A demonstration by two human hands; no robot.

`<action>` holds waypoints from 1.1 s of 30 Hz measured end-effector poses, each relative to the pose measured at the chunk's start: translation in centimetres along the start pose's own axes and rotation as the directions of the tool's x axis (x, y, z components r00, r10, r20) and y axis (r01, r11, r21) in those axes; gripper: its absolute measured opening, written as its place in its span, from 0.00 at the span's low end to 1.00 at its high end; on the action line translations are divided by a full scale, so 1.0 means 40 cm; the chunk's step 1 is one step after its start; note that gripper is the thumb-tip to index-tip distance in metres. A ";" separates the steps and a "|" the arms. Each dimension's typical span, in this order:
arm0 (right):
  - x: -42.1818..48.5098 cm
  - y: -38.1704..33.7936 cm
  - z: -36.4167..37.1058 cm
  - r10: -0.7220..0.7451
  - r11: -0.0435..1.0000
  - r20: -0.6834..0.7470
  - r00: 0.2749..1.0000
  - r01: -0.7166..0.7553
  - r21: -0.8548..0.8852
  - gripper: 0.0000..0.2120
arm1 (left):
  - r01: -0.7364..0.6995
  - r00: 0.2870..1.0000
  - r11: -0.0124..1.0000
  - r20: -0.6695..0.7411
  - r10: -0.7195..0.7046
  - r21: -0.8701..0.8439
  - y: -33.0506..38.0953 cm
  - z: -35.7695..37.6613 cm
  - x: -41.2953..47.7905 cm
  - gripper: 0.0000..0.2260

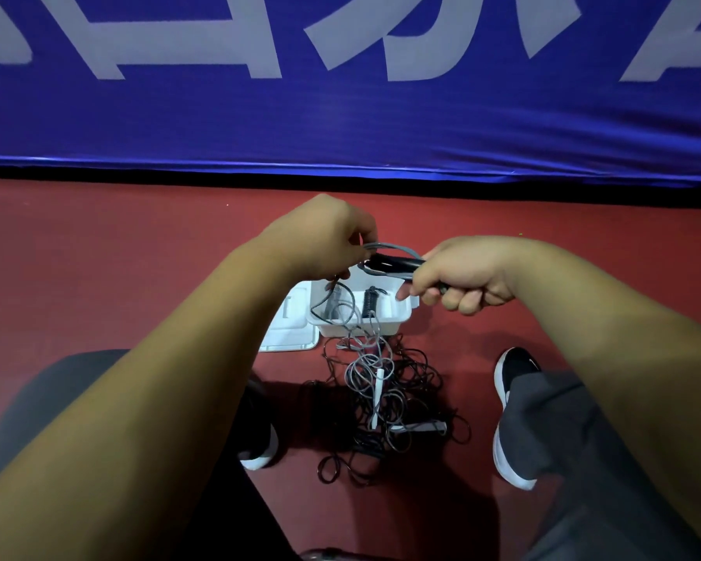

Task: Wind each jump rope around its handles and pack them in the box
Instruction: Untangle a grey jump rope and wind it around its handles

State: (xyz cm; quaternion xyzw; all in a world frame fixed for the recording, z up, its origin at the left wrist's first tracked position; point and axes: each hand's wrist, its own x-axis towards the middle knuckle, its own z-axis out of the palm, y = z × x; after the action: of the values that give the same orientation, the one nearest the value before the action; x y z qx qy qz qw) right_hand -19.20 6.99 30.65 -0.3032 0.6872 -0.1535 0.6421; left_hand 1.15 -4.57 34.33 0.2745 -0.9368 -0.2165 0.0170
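My right hand [460, 277] grips the black handles [393, 263] of a jump rope, held level above the box. My left hand [324, 240] pinches the grey cord [385, 248] of that rope, which loops over the handles. The cord trails down past the white box [385, 323] to a tangle on the floor. Inside the box lies a wound black rope [369, 303] and another dark bundle [332, 301]. On the red floor below the box sits a tangled pile of grey and black ropes [385, 402] with a white handle [379, 392] in it.
The white box lid [290, 330] lies flat left of the box. My two feet in black shoes, the left shoe [260, 443] and the right shoe [514, 415], flank the rope pile. A blue banner [340, 115] with white letters stands beyond the red floor.
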 end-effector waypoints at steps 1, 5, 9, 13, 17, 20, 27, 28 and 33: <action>0.004 0.000 -0.002 -0.005 1.000 -0.019 1.000 0.005 0.011 0.13 | -0.019 0.999 0.999 -0.026 0.020 0.042 -0.002 0.000 0.002 0.05; 0.022 -0.002 -0.004 -0.048 0.992 -0.125 0.991 0.062 0.108 0.09 | -0.109 0.979 0.978 -0.150 0.136 0.179 0.008 0.013 0.007 0.08; 0.028 -0.007 -0.012 -0.106 0.965 -0.243 0.964 0.159 0.211 0.12 | -0.095 0.976 0.994 -0.202 0.082 -0.052 0.039 0.023 0.000 0.05; 0.016 -0.011 -0.027 -0.161 0.934 -0.293 0.942 0.242 0.262 0.12 | 0.078 0.994 0.912 0.099 -0.041 -0.402 0.036 0.032 0.002 0.05; 0.007 -0.006 -0.041 -0.179 0.929 -0.307 0.935 0.263 0.259 0.13 | 0.209 0.951 0.851 0.302 -0.063 -0.481 0.011 0.032 -0.001 0.14; 0.000 -0.007 -0.039 -0.226 0.912 -0.270 0.936 0.301 0.279 0.15 | 0.210 0.962 0.905 0.241 -0.125 -0.369 0.009 0.040 0.005 0.10; -0.033 -0.034 -0.040 -0.308 0.808 -0.208 0.928 0.371 0.458 0.29 | 0.192 0.980 0.831 0.144 -0.135 -0.522 0.008 0.025 0.014 0.03; -0.032 -0.034 -0.041 -0.304 0.793 -0.220 0.927 0.374 0.480 0.30 | 0.185 0.981 0.802 0.151 -0.120 -0.568 0.011 0.017 0.013 0.03; -0.029 -0.037 -0.030 -0.291 0.746 -0.255 0.922 0.386 0.542 0.19 | 0.108 0.993 0.883 0.085 -0.078 -0.456 0.009 -0.002 0.010 0.05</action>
State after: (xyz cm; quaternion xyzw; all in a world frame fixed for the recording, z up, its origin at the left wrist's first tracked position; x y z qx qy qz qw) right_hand -20.06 6.37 32.61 -0.1989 0.5874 -0.4936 0.6097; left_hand 0.66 -4.54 34.51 0.3000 -0.8447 -0.4413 0.0409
